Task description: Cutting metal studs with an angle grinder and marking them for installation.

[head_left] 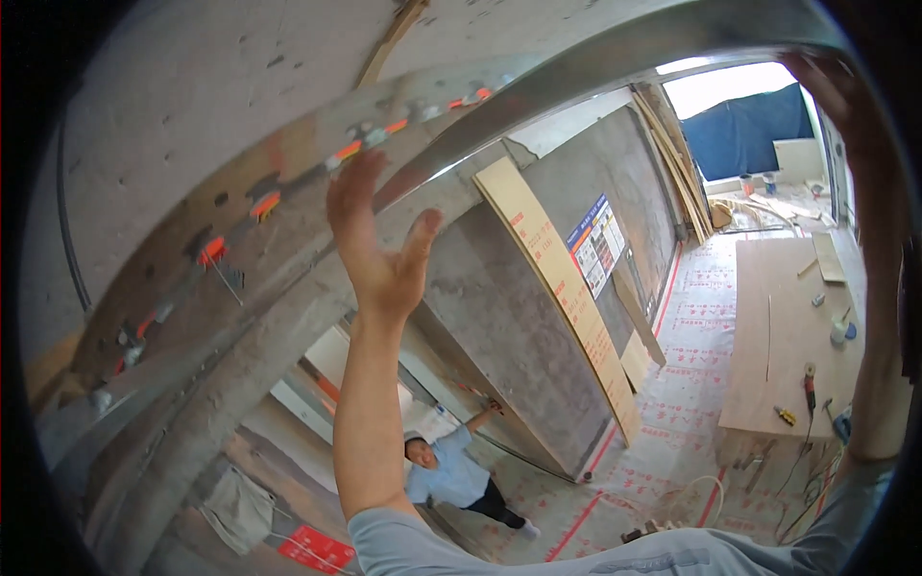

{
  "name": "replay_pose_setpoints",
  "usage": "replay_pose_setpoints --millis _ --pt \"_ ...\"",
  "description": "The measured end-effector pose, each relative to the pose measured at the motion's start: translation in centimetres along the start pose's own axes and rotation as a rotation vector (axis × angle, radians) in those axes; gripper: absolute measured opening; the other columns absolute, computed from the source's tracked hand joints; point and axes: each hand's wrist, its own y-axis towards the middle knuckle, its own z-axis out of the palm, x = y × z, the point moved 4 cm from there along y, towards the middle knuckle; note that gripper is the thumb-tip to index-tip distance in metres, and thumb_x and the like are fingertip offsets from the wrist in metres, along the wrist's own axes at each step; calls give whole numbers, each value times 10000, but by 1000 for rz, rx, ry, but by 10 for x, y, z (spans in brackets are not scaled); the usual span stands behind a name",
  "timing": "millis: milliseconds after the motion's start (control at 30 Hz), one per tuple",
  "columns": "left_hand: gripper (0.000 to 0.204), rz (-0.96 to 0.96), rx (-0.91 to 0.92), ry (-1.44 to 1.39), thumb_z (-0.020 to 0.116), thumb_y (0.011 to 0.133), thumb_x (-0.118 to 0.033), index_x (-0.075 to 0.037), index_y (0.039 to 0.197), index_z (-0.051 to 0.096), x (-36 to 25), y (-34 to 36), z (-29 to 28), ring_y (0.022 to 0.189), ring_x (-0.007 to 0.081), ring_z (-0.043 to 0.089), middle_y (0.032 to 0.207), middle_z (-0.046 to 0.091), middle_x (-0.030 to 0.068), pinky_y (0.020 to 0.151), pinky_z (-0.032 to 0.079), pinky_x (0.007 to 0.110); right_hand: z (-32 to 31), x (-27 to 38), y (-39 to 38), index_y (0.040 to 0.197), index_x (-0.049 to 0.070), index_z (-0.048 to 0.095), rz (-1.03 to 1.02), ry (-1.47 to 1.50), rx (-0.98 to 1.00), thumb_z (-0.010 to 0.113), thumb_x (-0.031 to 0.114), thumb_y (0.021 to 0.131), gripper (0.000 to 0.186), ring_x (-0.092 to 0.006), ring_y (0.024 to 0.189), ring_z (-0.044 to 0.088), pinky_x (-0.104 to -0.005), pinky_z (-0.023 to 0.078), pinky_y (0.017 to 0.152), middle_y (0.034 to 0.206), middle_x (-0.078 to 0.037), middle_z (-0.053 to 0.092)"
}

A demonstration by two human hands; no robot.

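Note:
A long, smooth grey metal strip (576, 82) runs overhead from the lower left to the upper right. My left hand (379, 245) is raised beside its lower edge, palm up, fingers stretched and thumb spread wide. The left fingertips overlap the strip's edge; whether they touch it is hard to see. At the upper right, my right hand (831, 91) meets the strip's far end, its fingers dark and partly hidden against it. Orange clips (264, 204) sit in a row along the ceiling board (182, 235) beside the strip.
A person (456, 470) in light blue stands below to the left, one arm raised. A long yellowish board (557, 278) leans on the grey wall (519, 336). To the right, a wooden worktable (768, 336) bears a screwdriver (786, 416), a corded tool (810, 384) and a tape roll (840, 331).

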Motion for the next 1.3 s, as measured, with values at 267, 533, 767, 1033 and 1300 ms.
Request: replay_pose_setpoints --millis 267,533,767,1033,1300 --pt "365 -168 166 -34 726 942 -365 -38 1094 673 12 18 -6 838 274 676 935 699 114 765 513 371 13 -14 -1 1500 153 503 -153 39 193 410 322 1107 438 -296 1306 589 -543 393 1184 1417 -135 594" --pt "390 -253 139 61 772 890 -396 -32 988 673 35 16 0 768 346 658 822 691 138 715 512 411 -1 -28 5 1512 182 505 -20 56 74 405 319 1111 435 -298 1336 578 -555 407 1180 1485 -143 554" --pt "506 -213 138 78 761 888 -487 -11 1048 697 61 4 -7 739 303 674 863 707 139 699 522 396 93 32 33 1335 -68 487 36 -6 -375 740 461 927 714 -329 1074 713 -496 629 912 1161 -262 670" --pt "406 -508 269 -22 856 820 -367 -32 981 693 54 -3 -1 726 226 668 797 700 111 683 519 338 30 -18 -13 1462 174 560 -69 93 99 401 264 1118 390 -278 1269 636 -573 438 1153 1408 -127 620" --pt "310 -459 404 192 884 713 -208 -37 863 673 81 -25 -2 740 313 678 815 708 138 681 525 381 15 -45 -42 1426 131 562 -31 65 41 427 343 1102 411 -274 1273 611 -547 451 1125 1379 -123 625"
